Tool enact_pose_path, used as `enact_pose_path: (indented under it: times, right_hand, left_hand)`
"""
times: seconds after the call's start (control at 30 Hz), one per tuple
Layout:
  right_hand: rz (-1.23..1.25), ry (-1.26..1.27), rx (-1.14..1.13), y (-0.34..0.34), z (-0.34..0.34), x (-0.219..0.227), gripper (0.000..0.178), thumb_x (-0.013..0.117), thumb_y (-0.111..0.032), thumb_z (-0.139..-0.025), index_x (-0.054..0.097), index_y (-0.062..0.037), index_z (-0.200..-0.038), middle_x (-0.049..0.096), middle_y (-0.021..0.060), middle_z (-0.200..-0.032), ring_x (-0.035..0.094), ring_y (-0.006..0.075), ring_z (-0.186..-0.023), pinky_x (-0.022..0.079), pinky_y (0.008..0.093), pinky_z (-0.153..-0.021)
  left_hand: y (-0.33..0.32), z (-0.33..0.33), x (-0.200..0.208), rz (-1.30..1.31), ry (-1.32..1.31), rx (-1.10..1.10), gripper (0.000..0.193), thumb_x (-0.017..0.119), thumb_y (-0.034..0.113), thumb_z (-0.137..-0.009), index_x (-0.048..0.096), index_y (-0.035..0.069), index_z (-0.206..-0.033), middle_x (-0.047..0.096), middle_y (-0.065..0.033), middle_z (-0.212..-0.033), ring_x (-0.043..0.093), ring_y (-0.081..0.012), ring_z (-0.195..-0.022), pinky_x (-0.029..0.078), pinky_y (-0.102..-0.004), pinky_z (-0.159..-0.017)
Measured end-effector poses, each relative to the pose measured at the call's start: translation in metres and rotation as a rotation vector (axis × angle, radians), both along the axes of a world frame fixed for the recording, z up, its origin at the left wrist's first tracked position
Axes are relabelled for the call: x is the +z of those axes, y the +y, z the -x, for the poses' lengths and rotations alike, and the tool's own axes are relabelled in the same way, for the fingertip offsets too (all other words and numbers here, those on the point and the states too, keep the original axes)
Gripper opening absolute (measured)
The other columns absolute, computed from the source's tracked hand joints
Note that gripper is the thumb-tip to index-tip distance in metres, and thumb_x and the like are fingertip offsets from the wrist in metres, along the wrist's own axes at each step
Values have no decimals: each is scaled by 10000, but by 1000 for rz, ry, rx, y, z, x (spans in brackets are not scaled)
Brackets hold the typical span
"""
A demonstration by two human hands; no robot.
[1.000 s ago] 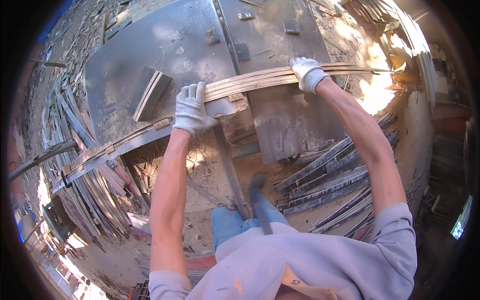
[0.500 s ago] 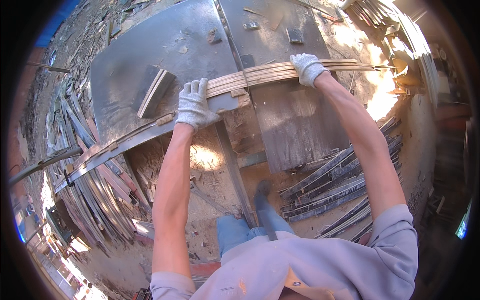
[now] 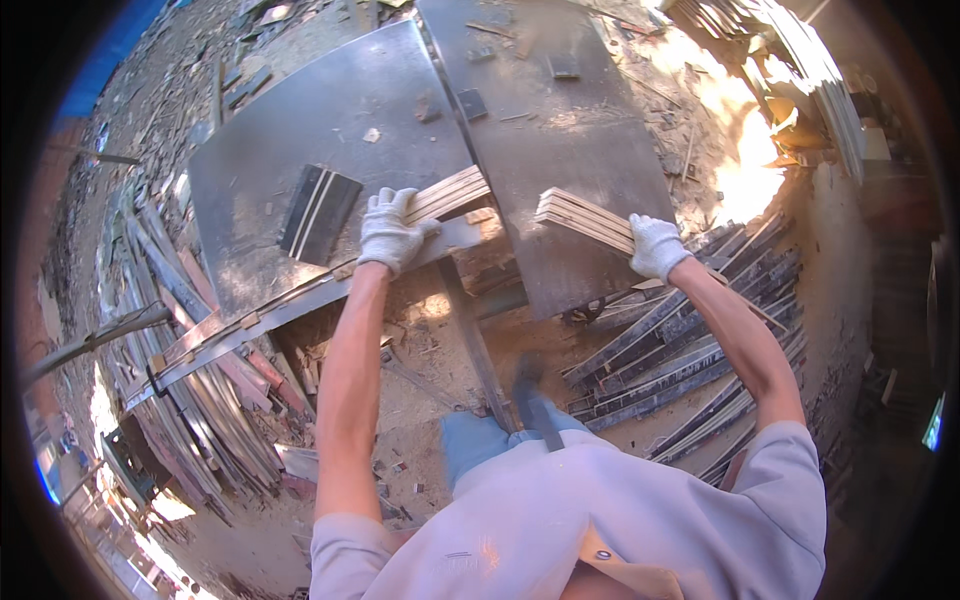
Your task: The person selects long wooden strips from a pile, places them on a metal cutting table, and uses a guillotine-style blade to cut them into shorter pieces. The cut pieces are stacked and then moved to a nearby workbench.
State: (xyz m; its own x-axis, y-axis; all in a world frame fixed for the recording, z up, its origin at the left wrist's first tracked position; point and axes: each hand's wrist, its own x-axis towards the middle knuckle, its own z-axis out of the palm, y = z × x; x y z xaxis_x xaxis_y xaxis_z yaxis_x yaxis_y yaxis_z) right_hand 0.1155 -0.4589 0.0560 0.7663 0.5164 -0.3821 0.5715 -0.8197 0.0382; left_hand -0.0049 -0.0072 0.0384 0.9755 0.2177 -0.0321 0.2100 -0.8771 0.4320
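My left hand (image 3: 392, 230), in a pale grey knit glove, grips the left end of a short stack of wooden strips (image 3: 452, 194) over the near edge of the dark tabletop. My right hand (image 3: 656, 247), gloved alike, is closed on a second stack of wooden strips (image 3: 585, 222). This stack slants down to the right, and its squared end faces the left one across a gap. Part of it is hidden behind my right hand and forearm. Left of my left hand lies a dark block with pale strips (image 3: 322, 213) on the tabletop.
The tabletop has a left panel (image 3: 240, 190) and a right panel (image 3: 575, 125), split by a narrow slot (image 3: 445, 80). Offcuts lie on both. A metal rail (image 3: 240, 335) runs along the near left edge. Long strips lie piled at left (image 3: 200, 420) and right (image 3: 660, 350).
The single long stack across the slot is now two separate stacks. My right hand has moved right and toward me with its stack, which has tilted. My left hand has shifted slightly.
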Motion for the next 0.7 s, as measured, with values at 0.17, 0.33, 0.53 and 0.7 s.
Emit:
enact_pose_path:
  times: [0.17,0.33,0.53,0.7]
  right_hand:
    - [0,78,-59,30,9,9,391,744,-165,-757,598,-38,-1097,711,216,-1026,726,411,-960,591,508,-834]
    - [-33,48,21,61,-13,-1,371,738,-160,-761,604,-34,-1084,711,222,-1011,726,411,-950,588,509,-827]
    - [-77,84,168,162,-61,7,327,700,-115,-768,619,-28,-1072,709,219,-1003,720,397,-968,589,494,-828]
    - [-84,125,399,255,-74,-7,323,724,-100,-763,640,-30,-1066,717,210,-1027,719,381,-998,591,474,-838]
  left_hand:
    - [36,19,-35,-179,-184,184,689,785,527,-859,607,15,-1284,602,-196,-1124,595,-400,-1055,506,-509,-899]
    - [104,63,-41,-313,-75,249,741,890,426,-741,580,64,-1308,603,-145,-1149,593,-358,-1082,479,-519,-911]
    - [154,51,-30,-436,25,501,865,881,383,-770,530,45,-1484,569,-157,-1330,516,-362,-1261,411,-521,-1092]
    - [120,63,-35,-158,-281,516,996,844,476,-833,401,-26,-1570,367,-243,-1574,326,-430,-1482,245,-570,-1255]
